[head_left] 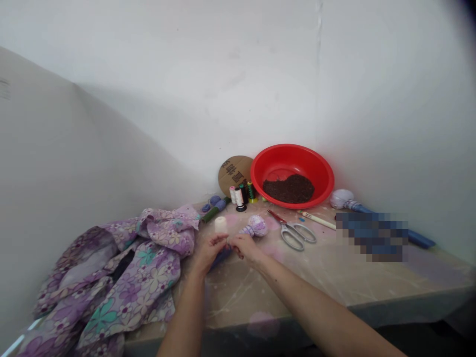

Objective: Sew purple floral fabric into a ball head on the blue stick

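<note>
While the left hand (211, 249) and right hand (247, 248) nearly meet above the table (234, 300), I read both as narrow, fingers curled; I cannot tell what either grips. The cloth-wrapped ball (258, 225) sits just beyond the right hand; a blue handle (222, 259) shows below the hands. I locate scissors (284, 225) right of the ball.

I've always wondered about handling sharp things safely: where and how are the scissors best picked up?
Probably by the grey handle loops, reaching from the near right side with the right hand. The scissors lie flat, blades pointing away and left, loops toward the person and right.
</note>
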The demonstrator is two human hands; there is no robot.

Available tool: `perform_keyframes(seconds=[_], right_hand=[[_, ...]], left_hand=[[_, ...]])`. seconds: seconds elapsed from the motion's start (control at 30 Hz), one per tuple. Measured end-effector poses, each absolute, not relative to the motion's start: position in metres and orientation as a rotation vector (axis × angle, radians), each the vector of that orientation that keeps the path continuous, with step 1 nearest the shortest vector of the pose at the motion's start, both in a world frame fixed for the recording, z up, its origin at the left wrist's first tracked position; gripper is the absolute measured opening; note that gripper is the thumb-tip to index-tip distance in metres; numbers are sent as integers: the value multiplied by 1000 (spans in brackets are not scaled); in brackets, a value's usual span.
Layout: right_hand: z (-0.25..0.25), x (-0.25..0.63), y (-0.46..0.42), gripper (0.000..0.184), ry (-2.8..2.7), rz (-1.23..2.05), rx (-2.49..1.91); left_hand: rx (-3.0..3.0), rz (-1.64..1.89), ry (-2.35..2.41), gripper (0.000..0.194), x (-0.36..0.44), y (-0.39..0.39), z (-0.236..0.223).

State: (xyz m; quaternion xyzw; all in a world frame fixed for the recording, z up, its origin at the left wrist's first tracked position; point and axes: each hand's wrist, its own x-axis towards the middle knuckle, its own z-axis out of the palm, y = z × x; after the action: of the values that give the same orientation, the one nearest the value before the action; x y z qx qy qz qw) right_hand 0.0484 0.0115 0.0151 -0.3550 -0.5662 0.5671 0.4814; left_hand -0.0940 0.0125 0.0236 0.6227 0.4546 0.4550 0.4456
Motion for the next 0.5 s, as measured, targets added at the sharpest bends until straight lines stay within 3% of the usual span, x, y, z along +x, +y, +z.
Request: perform_keyframes(seconds=[0.5], right_hand=[[39, 67, 4, 16, -1201, 1333, -845]], left_hand=[[1597, 1131, 1135, 38, -91, 8, 17]])
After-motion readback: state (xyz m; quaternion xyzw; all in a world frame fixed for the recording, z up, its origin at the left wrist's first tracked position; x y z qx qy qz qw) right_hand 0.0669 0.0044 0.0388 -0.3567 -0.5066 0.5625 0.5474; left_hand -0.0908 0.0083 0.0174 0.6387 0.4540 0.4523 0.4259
